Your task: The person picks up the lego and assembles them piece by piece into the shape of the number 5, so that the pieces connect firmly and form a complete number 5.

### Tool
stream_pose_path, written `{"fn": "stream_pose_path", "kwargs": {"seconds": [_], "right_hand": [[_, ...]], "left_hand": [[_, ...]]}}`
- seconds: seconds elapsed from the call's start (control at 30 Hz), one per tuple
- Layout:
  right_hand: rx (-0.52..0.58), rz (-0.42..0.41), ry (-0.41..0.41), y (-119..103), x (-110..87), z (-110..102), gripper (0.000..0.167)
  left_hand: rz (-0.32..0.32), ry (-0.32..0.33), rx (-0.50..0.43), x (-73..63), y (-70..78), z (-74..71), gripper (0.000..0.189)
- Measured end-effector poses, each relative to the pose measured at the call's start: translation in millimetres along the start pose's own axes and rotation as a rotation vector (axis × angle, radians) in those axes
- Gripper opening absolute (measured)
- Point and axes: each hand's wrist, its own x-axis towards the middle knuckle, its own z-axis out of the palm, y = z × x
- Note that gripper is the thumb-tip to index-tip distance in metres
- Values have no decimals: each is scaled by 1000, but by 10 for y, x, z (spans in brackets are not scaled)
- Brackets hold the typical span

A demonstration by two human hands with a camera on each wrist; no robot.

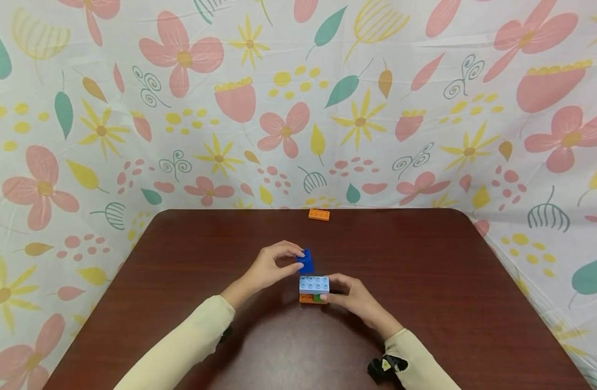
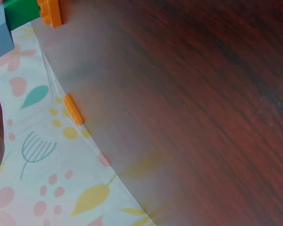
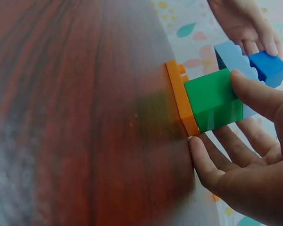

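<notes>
In the head view my left hand (image 1: 269, 265) pinches a dark blue toy building brick (image 1: 306, 265) between thumb and fingers. It hangs just beyond and above a small stack. My right hand (image 1: 358, 300) grips that stack from the right side, thumb near and fingers behind. The stack has a thin orange brick (image 3: 181, 101) at the bottom, a green brick (image 3: 212, 101) on one end of it, and a light blue studded brick (image 1: 314, 284) on top. From the right wrist, the blue brick overlaps the light blue brick's studded face.
Another thin orange brick (image 1: 319, 215) lies at the far edge of the dark wooden table (image 1: 220, 233). A flower-printed cloth (image 1: 286, 70) hangs behind the table. A black strap device (image 1: 386, 367) sits at the right wrist.
</notes>
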Motion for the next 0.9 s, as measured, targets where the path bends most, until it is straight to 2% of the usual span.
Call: {"fn": "stream_pose_path", "kwargs": {"seconds": [0.27,0.4,0.53,0.67,0.9], "right_hand": [[-18,3,2,-5,1,-2,43],[-18,7,3,-8,-6,-5,44],[-17,6,-1,-10,-9,-9,45],[-16,-1,-5,-7,-7,-11,44],[-8,-5,-9,2,0,-13,44]], "left_hand": [[65,-38,25,-70,49,-6,19],[76,-46,19,-116,-110,31,20],[53,-54,10,-155,-263,53,22],[40,-64,23,-183,-297,50,21],[77,-69,13,-208,-306,61,20]]}}
